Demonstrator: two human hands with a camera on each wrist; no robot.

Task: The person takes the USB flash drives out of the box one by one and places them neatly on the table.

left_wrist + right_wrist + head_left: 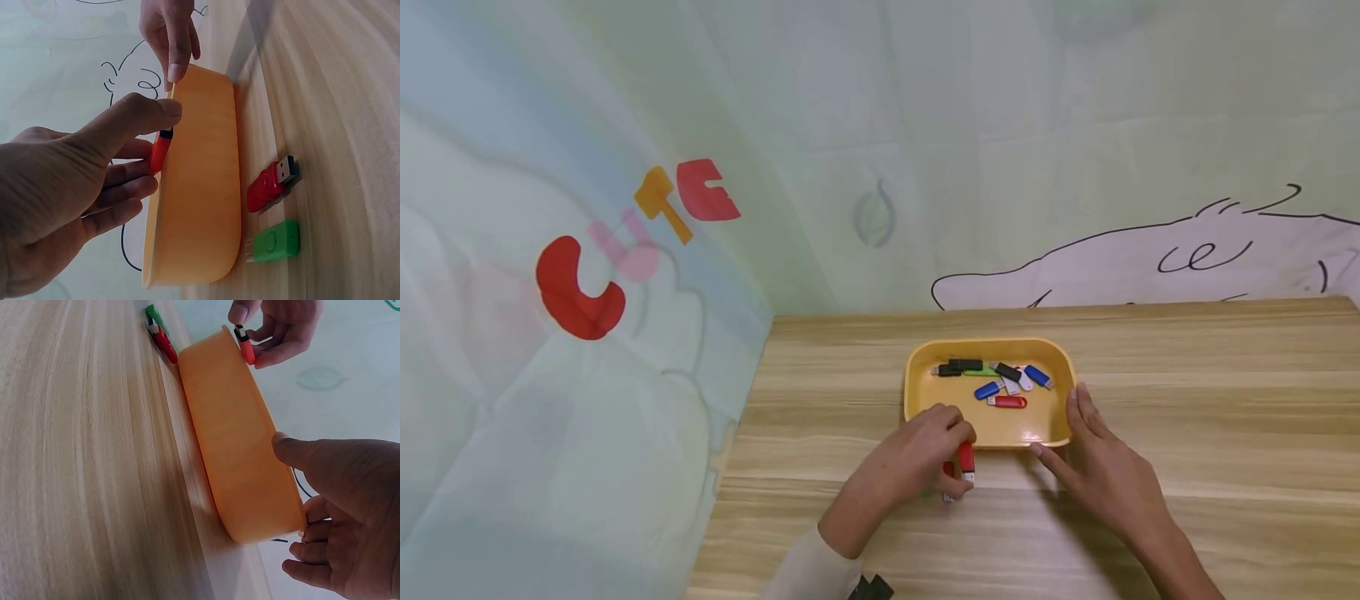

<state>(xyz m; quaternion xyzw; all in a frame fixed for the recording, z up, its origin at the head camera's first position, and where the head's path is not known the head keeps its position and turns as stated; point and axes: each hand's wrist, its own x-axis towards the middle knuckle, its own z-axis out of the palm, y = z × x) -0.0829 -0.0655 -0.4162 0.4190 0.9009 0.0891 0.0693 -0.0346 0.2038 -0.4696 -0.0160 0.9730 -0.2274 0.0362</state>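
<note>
My left hand point(917, 454) pinches a red USB flash drive point(160, 152) between thumb and fingers, at the near rim of a yellow plastic tray point(1000, 438). My right hand point(1108, 475) holds the tray's near right corner, thumb on the front rim and fingers along the right end. Several flash drives lie in the tray, including a red one point(1009, 402), a blue one point(1038, 377) and a black one point(966, 364). On the table before the tray lie another red flash drive point(265, 187) and a green flash drive point(275, 241), mostly hidden by my left hand in the head view.
The tray stands on a wood-grain table point(1225, 400). Behind it hangs a pale printed cloth point(1000, 167), with more cloth on the left bearing coloured letters point(580, 292).
</note>
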